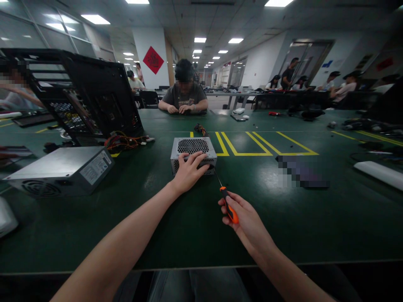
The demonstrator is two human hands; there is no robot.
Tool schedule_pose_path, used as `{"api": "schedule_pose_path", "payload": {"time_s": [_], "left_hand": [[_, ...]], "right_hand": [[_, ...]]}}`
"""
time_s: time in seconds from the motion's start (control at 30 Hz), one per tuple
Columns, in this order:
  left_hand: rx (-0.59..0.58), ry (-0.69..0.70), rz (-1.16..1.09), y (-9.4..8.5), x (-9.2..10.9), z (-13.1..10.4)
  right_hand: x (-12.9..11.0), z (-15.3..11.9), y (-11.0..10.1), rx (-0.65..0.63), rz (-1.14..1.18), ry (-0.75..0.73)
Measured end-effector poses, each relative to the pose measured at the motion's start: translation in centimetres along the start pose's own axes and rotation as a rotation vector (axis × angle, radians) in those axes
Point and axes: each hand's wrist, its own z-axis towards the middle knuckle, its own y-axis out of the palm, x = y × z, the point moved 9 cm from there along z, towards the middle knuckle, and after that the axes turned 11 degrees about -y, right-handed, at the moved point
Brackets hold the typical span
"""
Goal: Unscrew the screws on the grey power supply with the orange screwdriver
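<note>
A grey metal computer power supply point(192, 144) stands on the green table in front of me, its honeycomb vent facing up and a bundle of cables behind it. My left hand point(187, 171) lies over its front, fingers bent against the upper edge, holding it steady. In my right hand point(244, 214) is a screwdriver point(224, 192) with an orange and black handle, gripped between thumb and fingers. Its thin shaft slants up and left to the power supply's right front corner. The tip is too small and dark to make out exactly.
At left lies a second power supply point(59, 163), with a black computer case point(94, 92) and coloured cables point(126, 141) behind it. Yellow tape lines point(252, 154) mark the table. A blurred dark object point(302, 172) lies right. Another person point(184, 94) sits opposite.
</note>
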Motion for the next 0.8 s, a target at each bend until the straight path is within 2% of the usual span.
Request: {"api": "schedule_pose_path", "payload": {"time_s": [0.43, 0.8], "left_hand": [[0.005, -0.015, 0.0, 0.28, -0.14, -0.12], [0.001, -0.011, 0.016, 0.09, 0.08, -0.04]], "right_hand": [[0.19, 0.36, -0.53, 0.028, 0.12, -0.048], [0.15, 0.27, 0.08, -0.045, 0.086, -0.034]]}}
